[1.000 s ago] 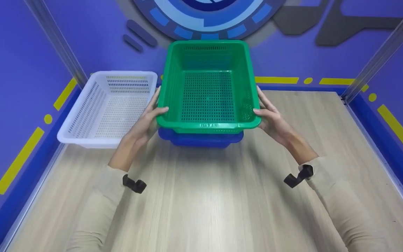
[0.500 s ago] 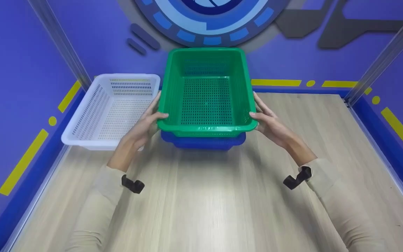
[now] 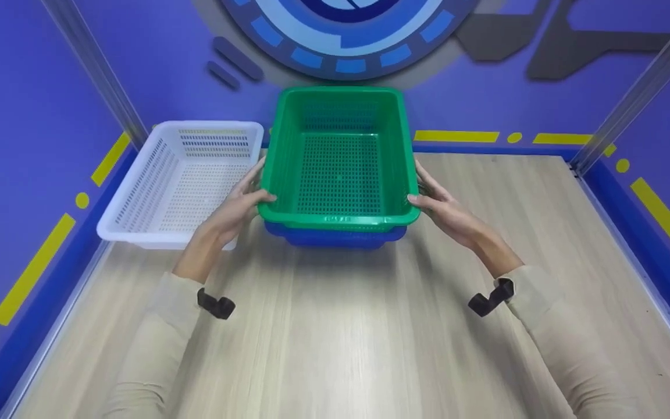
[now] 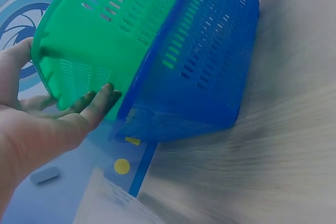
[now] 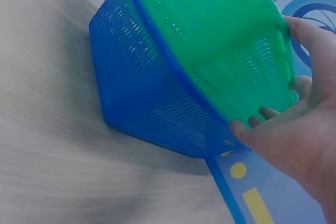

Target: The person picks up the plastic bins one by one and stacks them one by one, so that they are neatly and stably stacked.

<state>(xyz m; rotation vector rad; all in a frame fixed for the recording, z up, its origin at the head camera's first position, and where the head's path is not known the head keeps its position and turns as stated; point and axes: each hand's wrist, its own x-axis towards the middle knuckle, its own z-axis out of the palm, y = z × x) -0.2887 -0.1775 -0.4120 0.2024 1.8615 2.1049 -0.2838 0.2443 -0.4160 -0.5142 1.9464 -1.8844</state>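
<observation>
A green plastic basket (image 3: 339, 220) with slotted walls sits partway inside a blue basket (image 3: 335, 238) of similar shape. My left hand (image 3: 234, 210) grips its left side near the front corner, thumb over the rim and fingers along the outer wall. On the opposite side my right hand (image 3: 451, 214) holds it the same way. In both wrist views much of the green wall (image 4: 94, 45) still shows above the blue basket's rim. Fingertips of the right hand (image 5: 299, 135) are right at the blue rim (image 5: 181, 69). The blue basket's inside is hidden.
A white basket (image 3: 154, 237) stands on the wooden table (image 3: 335, 337) just left of the stack, close to the left hand. A blue patterned wall (image 3: 486, 99) rises behind the baskets. Side panels with metal posts (image 3: 637, 87) bound the table left and right.
Both hands have lowered the green basket, so its rim is nearer the blue basket's rim and more of it sits inside. The white and blue baskets have stayed put.
</observation>
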